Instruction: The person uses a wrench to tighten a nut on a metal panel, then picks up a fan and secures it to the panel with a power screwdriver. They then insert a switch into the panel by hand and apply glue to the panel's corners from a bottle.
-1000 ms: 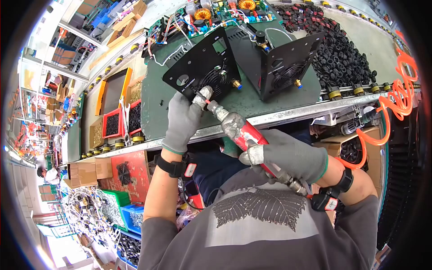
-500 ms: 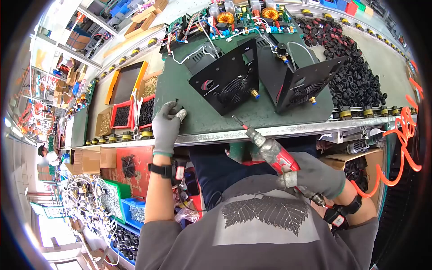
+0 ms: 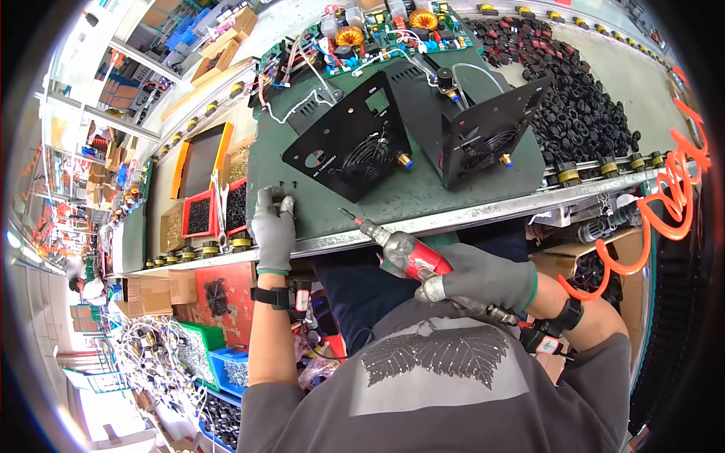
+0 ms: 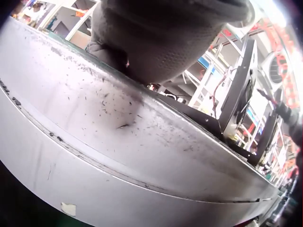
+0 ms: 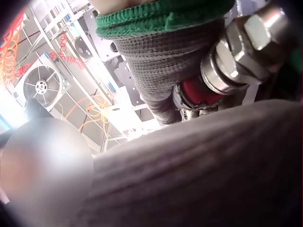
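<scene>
In the head view, my gloved left hand (image 3: 273, 230) is at the green mat (image 3: 325, 211), near its front left edge, thumb and forefinger apart. Just beyond its fingertips stand small dark screws (image 3: 294, 183); nothing shows between the fingers. The left wrist view has the glove (image 4: 156, 38) above the metal table edge. My right hand (image 3: 487, 278) grips a red and silver power driver (image 3: 414, 255), its bit pointing up-left, clear of the black panel (image 3: 347, 151) with a fan grille. A second black panel (image 3: 491, 136) stands to the right.
Green circuit boards (image 3: 385, 38) lie behind the panels. Black plastic rings (image 3: 581, 121) are heaped at the right. Red bins (image 3: 198, 214) and a wrench (image 3: 223, 211) sit left of the mat. A coiled orange hose (image 3: 680, 189) hangs at the right.
My left hand has left the first panel's lower corner and come down-left to the mat by the screws. The driver's tip has drawn away from that panel, still in my right hand.
</scene>
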A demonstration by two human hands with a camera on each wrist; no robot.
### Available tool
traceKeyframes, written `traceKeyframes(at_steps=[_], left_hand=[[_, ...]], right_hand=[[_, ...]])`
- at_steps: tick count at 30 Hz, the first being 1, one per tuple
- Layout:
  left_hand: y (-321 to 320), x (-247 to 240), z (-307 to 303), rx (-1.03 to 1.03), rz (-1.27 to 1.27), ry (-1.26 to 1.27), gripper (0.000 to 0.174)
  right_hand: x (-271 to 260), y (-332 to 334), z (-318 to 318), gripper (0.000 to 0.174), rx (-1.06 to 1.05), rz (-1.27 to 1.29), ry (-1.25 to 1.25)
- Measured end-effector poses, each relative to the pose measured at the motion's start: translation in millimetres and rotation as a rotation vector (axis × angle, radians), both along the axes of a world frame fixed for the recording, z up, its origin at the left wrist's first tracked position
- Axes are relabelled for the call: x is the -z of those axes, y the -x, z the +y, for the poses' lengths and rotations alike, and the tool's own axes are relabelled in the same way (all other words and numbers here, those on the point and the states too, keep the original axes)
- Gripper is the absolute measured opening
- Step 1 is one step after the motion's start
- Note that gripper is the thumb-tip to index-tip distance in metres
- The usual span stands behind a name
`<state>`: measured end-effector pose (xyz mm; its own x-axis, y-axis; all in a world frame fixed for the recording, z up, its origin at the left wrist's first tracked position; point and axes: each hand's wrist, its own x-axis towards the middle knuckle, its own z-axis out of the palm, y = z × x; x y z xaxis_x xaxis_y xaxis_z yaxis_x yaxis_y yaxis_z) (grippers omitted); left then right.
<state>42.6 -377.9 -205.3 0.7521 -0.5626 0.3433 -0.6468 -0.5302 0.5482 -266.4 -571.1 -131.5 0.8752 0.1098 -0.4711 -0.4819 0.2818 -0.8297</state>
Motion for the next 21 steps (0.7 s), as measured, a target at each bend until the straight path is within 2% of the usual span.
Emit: traceKeyframes(at_steps=[1, 2, 3, 5, 11, 15, 20, 21], left_hand=[[-1.2, 2.5, -0.3, 0.008, 0.207, 0.198, 0.025], [13.8, -23.2, -11.0, -0.054, 0.2, 0.041, 0.031], [2.7, -13.4, -12.6, -0.067, 0.155, -0.041, 0.035], [-11.8, -1.4, -18.6, -0.027, -0.2, -0.201, 0.032], [9.3, -16.9, -37.4, -0.127, -0.175, -0.384, 0.016], [0.6, -15.5, -41.3, -0.001, -0.185, -0.379, 0.014], [11.4, -20.9, -39.8, -0.054, -0.173, -0.372, 0.013], [14.6, -23.5, -34.4, -0.051, 0.076, -0.263, 0.016]], right_hand=[[2.5, 0.8, -0.6, 0.025, 0.0, 0.009, -0.008], [4.2, 1.1, 0.4, 0.025, -0.005, 0.022, -0.017], [2.1, 0.3, 1.4, 0.025, -0.017, 0.027, -0.02], [-6.2, -2.2, 0.0, 0.027, -0.001, 0.07, -0.012], [6.0, 2.3, -1.3, 0.026, 0.018, -0.015, 0.034], [29.1, -0.7, 1.0, 0.026, 0.021, -0.057, 0.04], [32.7, -3.5, 2.4, 0.028, 0.047, -0.147, 0.066], [36.2, -3.3, 1.3, 0.028, 0.06, -0.152, 0.063]])
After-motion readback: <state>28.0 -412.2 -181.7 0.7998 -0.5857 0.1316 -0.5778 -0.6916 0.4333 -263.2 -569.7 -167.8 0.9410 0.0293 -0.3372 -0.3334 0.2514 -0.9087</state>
